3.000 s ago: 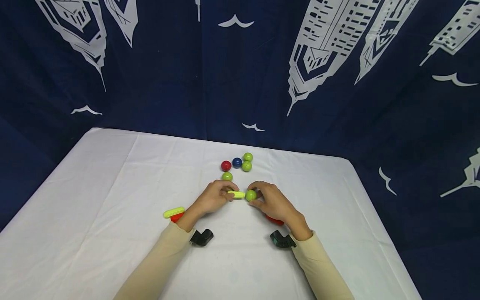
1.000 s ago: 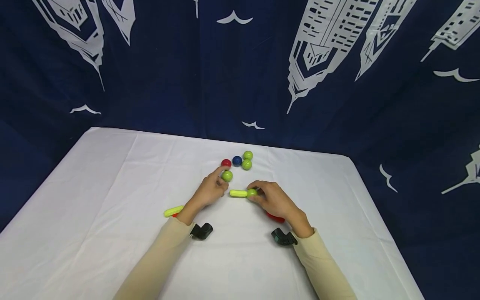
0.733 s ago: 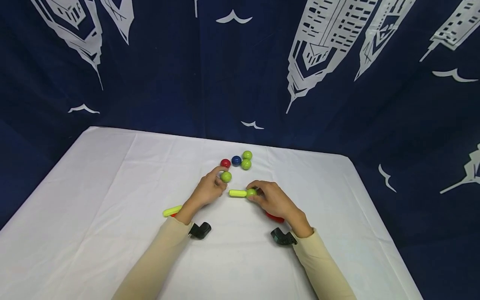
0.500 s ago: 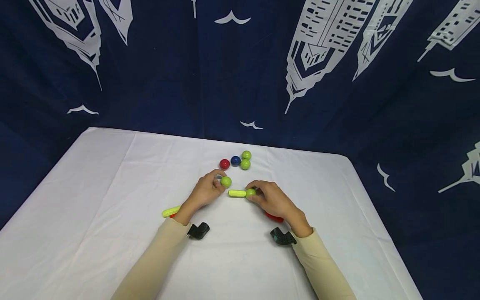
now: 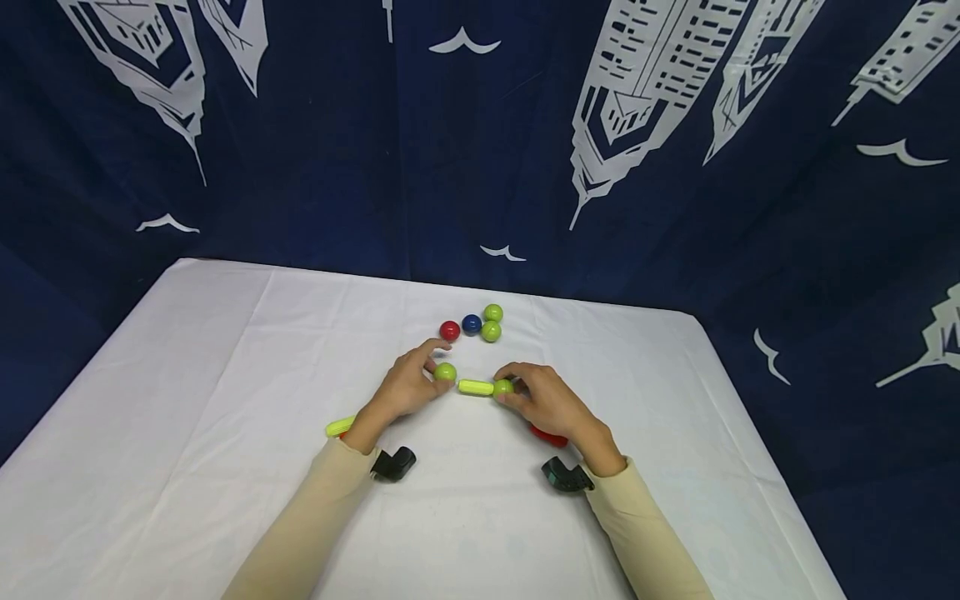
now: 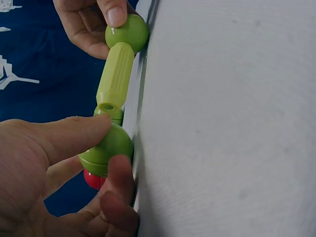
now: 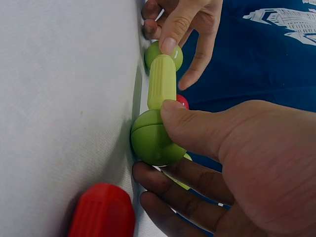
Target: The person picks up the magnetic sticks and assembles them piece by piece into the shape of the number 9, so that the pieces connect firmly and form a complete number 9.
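Observation:
My left hand [image 5: 407, 385] pinches a green ball [image 5: 446, 372] between thumb and fingers, just left of a yellow-green ribbed rod [image 5: 476, 387]. The rod's near end, with a round hole in it, faces that ball in the left wrist view, where the ball [image 6: 111, 148] sits close by the tip. At the rod's other end is a second green ball [image 5: 503, 387], joined in line with it. My right hand [image 5: 543, 400] grips this second ball, thumb on one side and fingers on the other; in the right wrist view the thumb lies near the joint.
Farther back on the white-covered table [image 5: 225, 350] lie a red ball [image 5: 450, 331], a blue ball [image 5: 472, 324] and two green balls [image 5: 491, 331]. Another yellow-green rod [image 5: 341, 427] and a red piece are partly hidden by the left wrist. Beneath the right wrist lies a red rod [image 5: 549, 436].
My left hand has let go of the rod, reached back to a green ball, taken it and drawn it nearer to the rod's free end. The right hand has stayed in place.

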`<action>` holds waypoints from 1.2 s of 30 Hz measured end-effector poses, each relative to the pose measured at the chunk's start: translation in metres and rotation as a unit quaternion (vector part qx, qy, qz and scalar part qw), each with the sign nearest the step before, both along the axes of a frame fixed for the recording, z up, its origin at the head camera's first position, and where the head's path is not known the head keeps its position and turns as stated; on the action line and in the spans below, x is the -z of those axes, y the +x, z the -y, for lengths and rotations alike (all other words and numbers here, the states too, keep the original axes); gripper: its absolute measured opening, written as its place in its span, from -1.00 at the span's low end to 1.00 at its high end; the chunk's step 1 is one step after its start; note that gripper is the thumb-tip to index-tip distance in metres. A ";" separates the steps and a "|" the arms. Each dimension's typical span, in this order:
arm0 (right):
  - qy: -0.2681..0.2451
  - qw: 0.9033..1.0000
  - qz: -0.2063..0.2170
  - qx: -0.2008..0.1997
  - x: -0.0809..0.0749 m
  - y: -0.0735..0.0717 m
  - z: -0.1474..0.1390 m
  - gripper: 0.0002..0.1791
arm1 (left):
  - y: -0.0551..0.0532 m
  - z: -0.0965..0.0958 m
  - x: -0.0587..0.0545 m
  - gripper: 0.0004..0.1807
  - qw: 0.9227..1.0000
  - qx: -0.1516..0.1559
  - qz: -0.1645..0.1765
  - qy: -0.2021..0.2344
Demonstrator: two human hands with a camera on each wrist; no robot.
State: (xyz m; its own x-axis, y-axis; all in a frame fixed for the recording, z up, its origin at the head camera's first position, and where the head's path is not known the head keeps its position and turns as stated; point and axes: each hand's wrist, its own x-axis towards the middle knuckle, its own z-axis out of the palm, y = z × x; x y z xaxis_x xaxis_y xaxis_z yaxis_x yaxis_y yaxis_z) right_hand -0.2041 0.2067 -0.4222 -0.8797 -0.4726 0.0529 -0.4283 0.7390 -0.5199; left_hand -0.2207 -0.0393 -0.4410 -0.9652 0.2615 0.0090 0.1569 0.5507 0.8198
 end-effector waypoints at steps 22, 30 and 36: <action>0.000 1.000 0.002 0.005 0.001 -0.001 0.002 -0.76 | 0.002 0.000 -0.004 -0.64 0.999 0.013 0.041 -0.022; -0.005 1.000 -0.001 -0.003 0.000 0.000 0.001 -0.75 | 0.002 -0.001 -0.004 -0.63 0.999 0.022 0.046 -0.020; 0.001 1.000 0.003 0.007 0.001 -0.001 0.000 -0.72 | 0.003 0.002 -0.009 -0.56 0.997 0.036 0.068 -0.029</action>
State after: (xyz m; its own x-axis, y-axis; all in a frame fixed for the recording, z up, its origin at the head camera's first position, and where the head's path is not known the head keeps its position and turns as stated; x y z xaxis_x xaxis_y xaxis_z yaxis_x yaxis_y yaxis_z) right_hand -0.2052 0.2071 -0.4230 -0.8862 -0.4610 0.0468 -0.4153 0.7453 -0.5216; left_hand -0.2179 -0.0411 -0.4320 -0.9347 0.3273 -0.1388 0.0871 0.5892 0.8033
